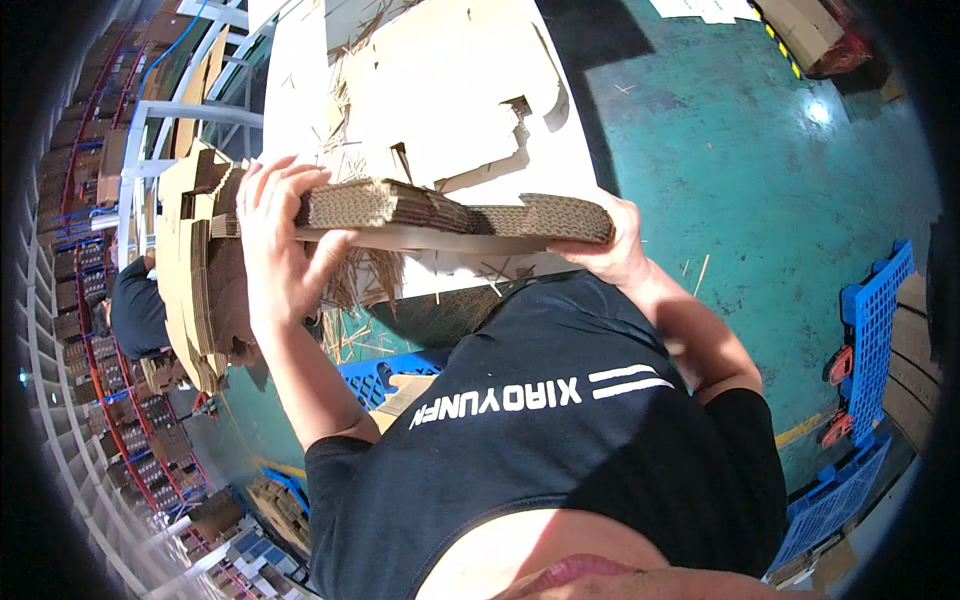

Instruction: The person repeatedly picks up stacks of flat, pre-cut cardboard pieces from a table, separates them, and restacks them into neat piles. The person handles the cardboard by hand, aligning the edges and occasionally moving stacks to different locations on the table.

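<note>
Cardboard stack held in both hands

Stack of die-cut corrugated cardboard sheets (450,212) sits flat between the hands, just above the near edge of the white surface (300,90). The left hand (272,235) has its grip clamped on the stack's left end, fingers curled over the top; the right hand (612,248) clasps the right end. Pale cardboard blanks (450,90) lie farther on the surface. Blue plastic pallets (872,330) stand right on the green floor (760,170).
</note>
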`<action>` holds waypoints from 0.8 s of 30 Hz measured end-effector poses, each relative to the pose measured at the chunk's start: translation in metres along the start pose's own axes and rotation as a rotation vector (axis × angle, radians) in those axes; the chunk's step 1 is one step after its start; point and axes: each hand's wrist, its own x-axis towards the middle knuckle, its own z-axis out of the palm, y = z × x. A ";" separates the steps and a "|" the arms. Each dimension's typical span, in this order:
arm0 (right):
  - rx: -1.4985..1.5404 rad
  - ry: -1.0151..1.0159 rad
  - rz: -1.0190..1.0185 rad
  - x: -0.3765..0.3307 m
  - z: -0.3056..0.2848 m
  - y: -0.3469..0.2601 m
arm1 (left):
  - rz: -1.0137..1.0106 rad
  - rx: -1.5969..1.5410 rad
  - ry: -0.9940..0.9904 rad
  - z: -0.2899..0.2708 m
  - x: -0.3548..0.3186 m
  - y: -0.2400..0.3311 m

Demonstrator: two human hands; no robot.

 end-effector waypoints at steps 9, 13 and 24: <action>-0.025 0.224 -0.189 0.001 0.021 0.011 | -0.009 0.031 0.093 0.017 -0.003 0.051; -0.049 0.206 -0.243 0.005 0.028 0.019 | 0.012 0.062 0.082 0.015 -0.009 0.044; -0.090 0.029 -0.303 0.000 0.039 0.024 | 0.132 0.042 -0.046 0.004 -0.004 0.026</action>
